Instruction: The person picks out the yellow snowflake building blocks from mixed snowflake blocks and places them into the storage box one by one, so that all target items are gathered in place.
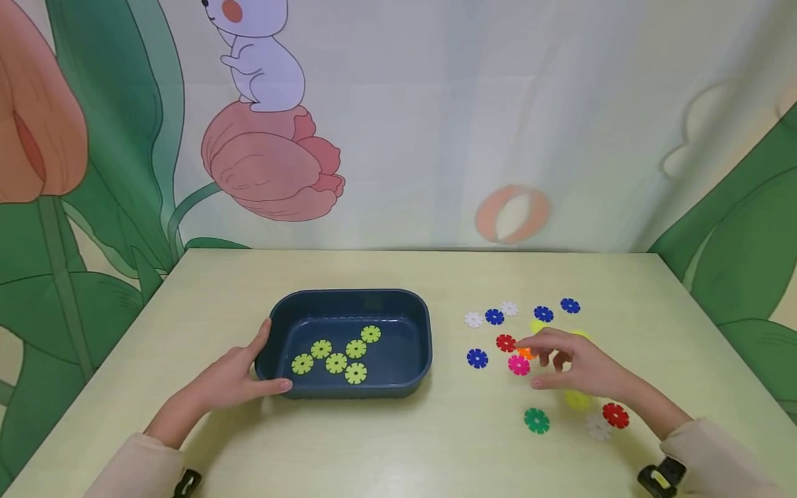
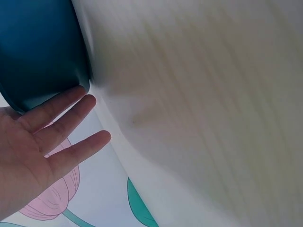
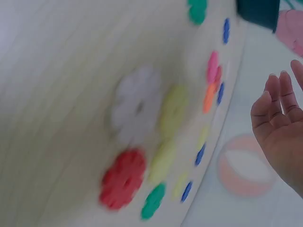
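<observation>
Right hand (image 1: pixel 579 365), loosely bent and holding nothing, hovers over notched discs (image 1: pixel 519 365) spread at three o'clock from the tub (image 1: pixel 336 305); left hand (image 1: pixel 232 377) rests straight-fingered against the tub's eight o'clock corner. I judge the discs light, stiff, slick, best pinched by the rim.

A pale table (image 1: pixel 373 449) fills the lower part of the frame. The light curtain (image 1: pixel 405 117) behind it shows a white animal (image 1: pixel 269 72) on a pink flower (image 1: pixel 268 162), upper left, an orange tulip (image 1: pixel 40 117) at the left edge and green leaves (image 1: pixel 756 270) at the right edge.
</observation>
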`<state>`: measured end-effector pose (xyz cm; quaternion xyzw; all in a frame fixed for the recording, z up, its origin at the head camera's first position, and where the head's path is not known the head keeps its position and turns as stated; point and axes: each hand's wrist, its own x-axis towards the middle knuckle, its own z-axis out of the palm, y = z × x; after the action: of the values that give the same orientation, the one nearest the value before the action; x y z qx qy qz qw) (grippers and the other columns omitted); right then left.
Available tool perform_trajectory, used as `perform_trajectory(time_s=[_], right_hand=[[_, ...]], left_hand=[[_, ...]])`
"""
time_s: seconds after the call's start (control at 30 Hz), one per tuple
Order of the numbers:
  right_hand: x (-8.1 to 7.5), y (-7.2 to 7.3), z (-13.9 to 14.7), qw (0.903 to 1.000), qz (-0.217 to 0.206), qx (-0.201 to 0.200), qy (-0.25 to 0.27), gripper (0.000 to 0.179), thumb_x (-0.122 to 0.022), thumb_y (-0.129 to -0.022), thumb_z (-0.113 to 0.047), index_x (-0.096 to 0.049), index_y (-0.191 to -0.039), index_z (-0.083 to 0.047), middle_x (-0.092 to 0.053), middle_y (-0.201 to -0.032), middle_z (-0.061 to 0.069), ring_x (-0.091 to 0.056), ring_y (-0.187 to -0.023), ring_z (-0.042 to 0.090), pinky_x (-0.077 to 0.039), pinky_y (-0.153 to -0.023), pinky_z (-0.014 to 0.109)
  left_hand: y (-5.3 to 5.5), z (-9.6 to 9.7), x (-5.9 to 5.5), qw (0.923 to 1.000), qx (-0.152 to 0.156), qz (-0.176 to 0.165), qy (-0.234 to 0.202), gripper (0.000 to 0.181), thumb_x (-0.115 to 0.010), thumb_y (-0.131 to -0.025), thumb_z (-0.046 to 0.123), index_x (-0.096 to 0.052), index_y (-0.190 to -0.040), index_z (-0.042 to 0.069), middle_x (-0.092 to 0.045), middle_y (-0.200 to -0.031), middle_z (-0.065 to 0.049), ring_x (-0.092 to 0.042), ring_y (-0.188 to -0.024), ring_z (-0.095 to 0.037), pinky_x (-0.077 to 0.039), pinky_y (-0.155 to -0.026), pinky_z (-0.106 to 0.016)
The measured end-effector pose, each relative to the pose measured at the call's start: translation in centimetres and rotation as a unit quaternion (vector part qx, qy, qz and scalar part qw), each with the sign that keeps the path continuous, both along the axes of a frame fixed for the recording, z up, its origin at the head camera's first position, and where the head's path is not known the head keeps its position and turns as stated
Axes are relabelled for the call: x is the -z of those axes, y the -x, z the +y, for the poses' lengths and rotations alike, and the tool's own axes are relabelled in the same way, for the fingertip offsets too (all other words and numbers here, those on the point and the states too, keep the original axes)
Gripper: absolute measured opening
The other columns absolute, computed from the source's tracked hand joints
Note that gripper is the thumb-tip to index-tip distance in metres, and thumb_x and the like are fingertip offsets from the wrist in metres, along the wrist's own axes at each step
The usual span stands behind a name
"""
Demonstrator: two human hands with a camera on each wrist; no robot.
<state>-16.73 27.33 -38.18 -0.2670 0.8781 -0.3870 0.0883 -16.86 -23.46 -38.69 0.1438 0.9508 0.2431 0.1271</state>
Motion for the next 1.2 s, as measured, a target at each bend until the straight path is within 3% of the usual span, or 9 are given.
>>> perform_trajectory(time_s=[0.2, 0.53, 0.93, 1.1, 1.2], right_hand=[[1.4, 0.1, 3.2, 0.9975, -0.003, 0.03, -0.064, 0.048, -0.075, -0.075, -0.026, -0.061, -0.118, -0.01, -0.05, -0.097, 0.004, -0.044, -0.085, 0.022, -0.04, -0.062, 0.024], [2.7, -0.1, 6.5, 0.9916, 0.019, -0.021, -0.126, 0.047, -0.076, -0.069, -0.037, -0.066, -0.112, -0.021, -0.037, -0.107, 0.001, -0.027, -0.1, 0.02, -0.037, -0.074, 0.035], [4.1, 0.4, 7.7, 0.9915, 0.023, -0.017, -0.127, 0.032, -0.076, -0.071, -0.031, -0.07, -0.101, -0.024, -0.04, -0.107, 0.002, -0.027, -0.098, 0.017, -0.038, -0.075, 0.035], [4.1, 0.7, 7.5, 0.9906, 0.005, 0.003, -0.137, 0.026, -0.078, -0.069, -0.027, -0.067, -0.093, -0.028, -0.042, -0.108, 0.001, -0.03, -0.101, 0.021, -0.037, -0.08, 0.043], [3.9, 0.9, 7.1, 0.9898, -0.008, 0.005, -0.142, 0.026, -0.077, -0.07, -0.027, -0.062, -0.091, -0.027, -0.046, -0.107, -0.001, -0.034, -0.1, 0.022, -0.038, -0.082, 0.04]], left_hand=[[-0.1, -0.1, -0.1, 1.0, 0.003, 0.0, -0.004, 0.111, -0.065, -0.076, 0.053, 0.003, -0.144, -0.003, -0.043, -0.06, -0.002, -0.042, -0.055, -0.013, -0.036, -0.058, -0.03], [-0.2, -0.1, 0.0, 0.9998, 0.0, -0.002, -0.018, 0.11, -0.066, -0.076, 0.051, 0.003, -0.144, -0.001, -0.043, -0.058, -0.002, -0.041, -0.051, -0.013, -0.035, -0.054, -0.03], [0.0, -0.3, 0.1, 1.0, -0.003, -0.001, -0.007, 0.111, -0.066, -0.076, 0.053, 0.002, -0.145, -0.001, -0.043, -0.058, -0.002, -0.041, -0.05, -0.013, -0.035, -0.052, -0.03], [0.0, -0.2, 0.1, 0.9999, -0.004, -0.001, -0.012, 0.111, -0.066, -0.075, 0.053, 0.001, -0.145, -0.001, -0.043, -0.059, -0.002, -0.041, -0.051, -0.013, -0.035, -0.052, -0.03], [-0.1, -0.2, 0.1, 0.9999, -0.004, 0.001, -0.016, 0.111, -0.067, -0.075, 0.052, 0.001, -0.144, -0.002, -0.043, -0.06, -0.002, -0.041, -0.052, -0.013, -0.034, -0.052, -0.03]])
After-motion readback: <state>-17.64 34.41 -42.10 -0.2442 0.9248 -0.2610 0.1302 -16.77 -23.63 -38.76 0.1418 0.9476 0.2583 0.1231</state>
